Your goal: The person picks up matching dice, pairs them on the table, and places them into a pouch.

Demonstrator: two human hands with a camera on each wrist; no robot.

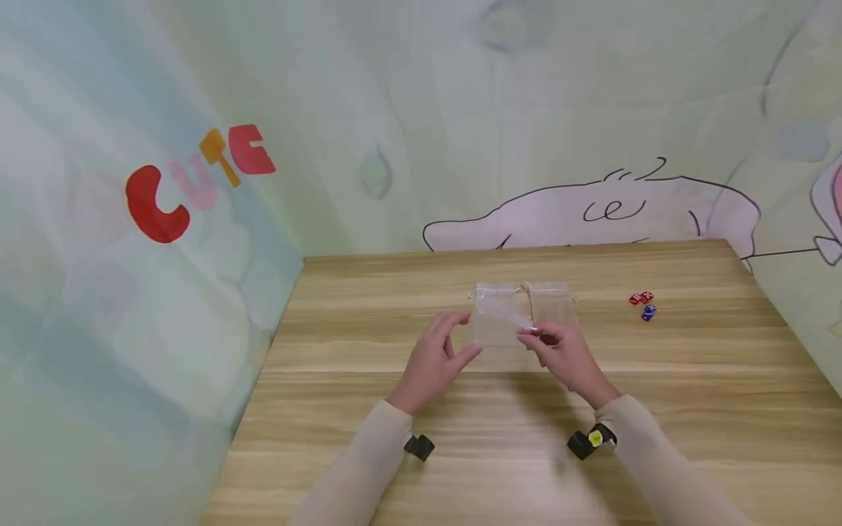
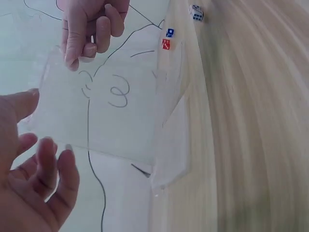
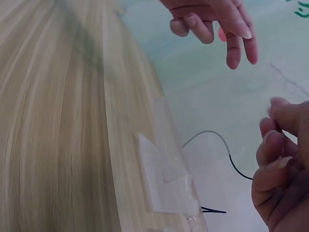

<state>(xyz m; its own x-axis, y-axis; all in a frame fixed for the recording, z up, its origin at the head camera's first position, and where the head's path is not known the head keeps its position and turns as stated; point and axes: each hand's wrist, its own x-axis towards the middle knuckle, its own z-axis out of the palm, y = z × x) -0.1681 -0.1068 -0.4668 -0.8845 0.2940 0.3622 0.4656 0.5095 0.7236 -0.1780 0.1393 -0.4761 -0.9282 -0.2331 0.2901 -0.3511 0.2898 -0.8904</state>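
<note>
A sheer, nearly clear pouch hangs upright above the table between the two hands. My right hand pinches its edge with thumb and forefinger; in the left wrist view that hand is at the top corner. My left hand is beside the pouch's other side, thumb and forefinger spread apart, holding nothing that I can make out. Behind, sheer whitish drawstring bags lie flat on the table; the right wrist view also catches one bag. Overlap and transparency blur where each one ends.
Red dice and blue dice sit on the wooden table to the right. A white die shows in the left wrist view. Printed cloth walls rise behind the table and along its left side.
</note>
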